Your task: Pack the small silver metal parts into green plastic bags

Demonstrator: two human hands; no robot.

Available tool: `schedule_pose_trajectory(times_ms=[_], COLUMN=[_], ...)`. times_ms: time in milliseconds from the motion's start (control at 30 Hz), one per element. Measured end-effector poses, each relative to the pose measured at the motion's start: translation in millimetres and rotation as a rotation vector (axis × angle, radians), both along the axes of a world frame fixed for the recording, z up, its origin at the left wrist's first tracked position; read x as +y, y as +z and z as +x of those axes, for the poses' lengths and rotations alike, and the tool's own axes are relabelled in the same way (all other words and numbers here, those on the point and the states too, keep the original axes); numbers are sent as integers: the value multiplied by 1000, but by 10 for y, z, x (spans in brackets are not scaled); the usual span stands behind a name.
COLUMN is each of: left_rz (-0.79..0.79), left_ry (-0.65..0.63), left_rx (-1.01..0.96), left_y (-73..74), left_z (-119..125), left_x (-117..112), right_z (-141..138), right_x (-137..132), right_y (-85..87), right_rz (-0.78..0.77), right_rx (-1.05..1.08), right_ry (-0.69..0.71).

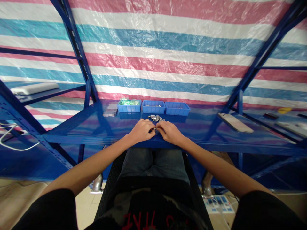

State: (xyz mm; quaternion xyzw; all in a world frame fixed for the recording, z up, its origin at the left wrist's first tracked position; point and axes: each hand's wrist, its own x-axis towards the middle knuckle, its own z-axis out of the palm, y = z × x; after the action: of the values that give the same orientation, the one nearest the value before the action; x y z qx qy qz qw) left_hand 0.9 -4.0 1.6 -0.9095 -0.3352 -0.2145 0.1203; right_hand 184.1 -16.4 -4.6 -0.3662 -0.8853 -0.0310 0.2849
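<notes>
My left hand (pixel 143 131) and my right hand (pixel 169 133) meet over the front part of the blue table, fingertips close together. Between them is a small silvery metal part (pixel 155 128), pinched by the fingers of both hands; its exact kind is too small to make out. Just beyond my fingers lies a loose pile of small shiny metal parts (pixel 156 118). Behind the pile stand a blue bin with green plastic bags (pixel 129 103), a middle blue bin (pixel 153 111) with a few small pieces in it, and a right blue bin (pixel 177 111) whose contents barely show.
A phone (pixel 235 122) lies on the table to the right. Left of the bins is a blurred-out pale item (pixel 110 109). Blue rack posts (pixel 81 57) rise on both sides, with a striped plastic sheet (pixel 163 48) behind. The table's front edge (pixel 96 139) runs before my lap.
</notes>
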Motion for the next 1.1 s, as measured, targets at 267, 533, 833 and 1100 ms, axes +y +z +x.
schedule_pose_trajectory(times_ms=[267,533,833,1100], left_rz=[15,24,56,56], left_ry=[3,17,28,33], left_rx=[12,18,42,48], left_y=[-10,-27,-36,-27], left_z=[1,11,19,21], left_x=[6,6,-4,-23], right_z=[11,5,-3,-10], right_x=[23,14,-1,5], right_y=[-17,-14,-2,3], right_rz=[-1,20,29,41], right_rx=[8,-17,-46,-85], right_ry=[-15,-38,-46,-68])
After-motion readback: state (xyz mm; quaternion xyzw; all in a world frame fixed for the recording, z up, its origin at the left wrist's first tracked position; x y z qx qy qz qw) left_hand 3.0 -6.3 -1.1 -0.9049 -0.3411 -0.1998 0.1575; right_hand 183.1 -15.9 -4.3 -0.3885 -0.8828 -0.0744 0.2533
